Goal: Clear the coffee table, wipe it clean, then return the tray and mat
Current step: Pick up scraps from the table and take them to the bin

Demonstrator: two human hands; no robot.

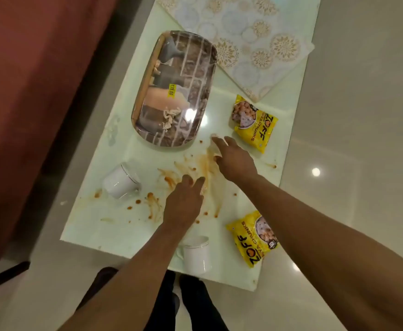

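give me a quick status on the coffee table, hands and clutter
Left hand and right hand open over the orange smears. Coffee table not yet cleared: tray, mat on it. Two mugs, two yellow packets in the way.

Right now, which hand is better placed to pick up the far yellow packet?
Right. The right hand is open beside the far packet; the left hand sits over the sauce smears, farther away.

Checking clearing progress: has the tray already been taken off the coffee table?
No, the tray lies on the coffee table, beside the patterned mat.
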